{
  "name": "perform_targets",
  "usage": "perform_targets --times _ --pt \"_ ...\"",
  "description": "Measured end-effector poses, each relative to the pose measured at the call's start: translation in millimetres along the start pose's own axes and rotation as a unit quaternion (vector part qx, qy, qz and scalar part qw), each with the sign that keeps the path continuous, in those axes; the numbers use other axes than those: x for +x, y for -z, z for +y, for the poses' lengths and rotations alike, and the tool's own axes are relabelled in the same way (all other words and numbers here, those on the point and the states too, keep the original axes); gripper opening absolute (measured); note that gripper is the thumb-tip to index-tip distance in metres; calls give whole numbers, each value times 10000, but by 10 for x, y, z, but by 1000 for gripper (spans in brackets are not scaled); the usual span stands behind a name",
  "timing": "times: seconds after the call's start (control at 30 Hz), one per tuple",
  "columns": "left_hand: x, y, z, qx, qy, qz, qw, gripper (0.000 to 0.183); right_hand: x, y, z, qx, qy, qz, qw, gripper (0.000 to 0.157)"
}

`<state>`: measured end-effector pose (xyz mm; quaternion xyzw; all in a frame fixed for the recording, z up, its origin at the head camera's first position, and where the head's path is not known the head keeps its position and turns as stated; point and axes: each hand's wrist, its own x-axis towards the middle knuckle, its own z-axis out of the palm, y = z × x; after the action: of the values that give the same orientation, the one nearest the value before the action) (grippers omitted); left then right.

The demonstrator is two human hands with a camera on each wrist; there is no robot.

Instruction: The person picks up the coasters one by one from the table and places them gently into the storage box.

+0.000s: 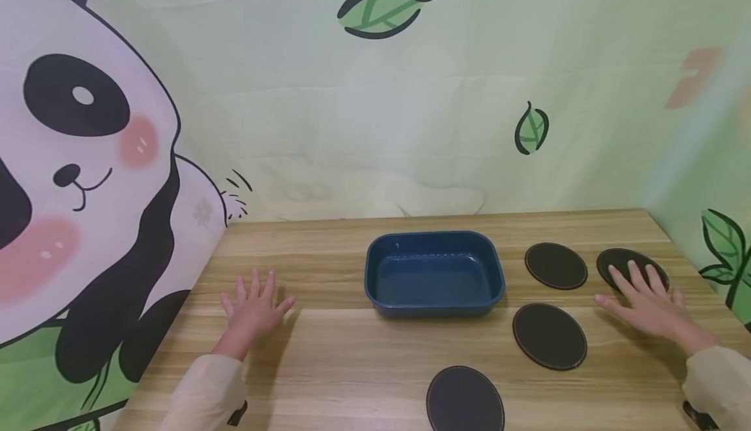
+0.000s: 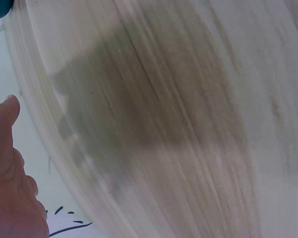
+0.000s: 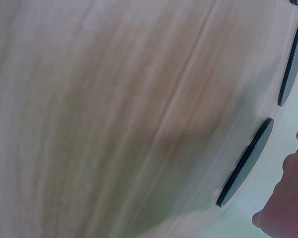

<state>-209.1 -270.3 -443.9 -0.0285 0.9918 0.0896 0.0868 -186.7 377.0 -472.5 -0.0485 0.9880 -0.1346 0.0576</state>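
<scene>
As the head view shows, the left hand (image 1: 252,313) spreads its fingers left of the blue dish (image 1: 435,280), with bare desk (image 1: 331,353) between; right of the dish, the splayed right hand (image 1: 651,299) covers part of the outermost coaster (image 1: 624,257), which a hasty sweep might push toward the desk's right edge. Left wrist: raised hand, holding nothing. Right wrist: hand apparently lifted, likewise unladen.

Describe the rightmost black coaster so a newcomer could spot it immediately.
On the wood-grain table, right of the blue rectangular dish, find the rightmost black coaster. Unlike the other three coasters, it is partly hidden behind the right hand.
</scene>
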Motion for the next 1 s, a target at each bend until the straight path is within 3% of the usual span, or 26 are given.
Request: perform_targets --times 0.67,1.0 --pt "69 -12 209 44 -299 128 9995 84 26 130 -168 -97 115 -72 9999 82" --pt "68 12 449 -67 -556 177 9983 82 73 229 -385 -221 313 -51 9993 83"
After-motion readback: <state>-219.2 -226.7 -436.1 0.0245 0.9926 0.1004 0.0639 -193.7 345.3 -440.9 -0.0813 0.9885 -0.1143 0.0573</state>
